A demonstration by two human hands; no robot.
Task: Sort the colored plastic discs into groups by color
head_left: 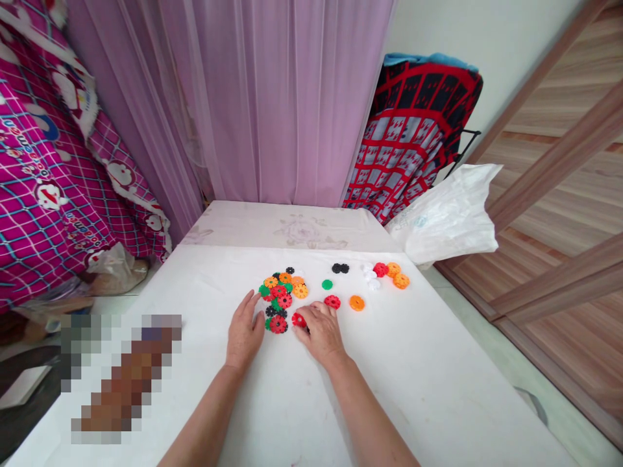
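Observation:
A pile of notched plastic discs [278, 291] in red, green, orange, yellow and black lies on the white-covered table [413, 376]. My left hand [246, 327] rests along the left side of the pile, its fingers stretched out and holding nothing. To the right of the pile, my right hand [318, 329] is bent over a red disc [298, 320], with thumb and fingers around its edge. The hand hides part of that disc. Just beyond its knuckles are another red disc [333, 302] and an orange disc [357, 303].
Farther back lie a green disc [327, 285], a pair of black discs [340, 268], and a group of white discs [372, 277] beside red and orange ones. A white plastic bag [448, 214] stands past the table's right edge. Purple curtains [292, 97] hang behind.

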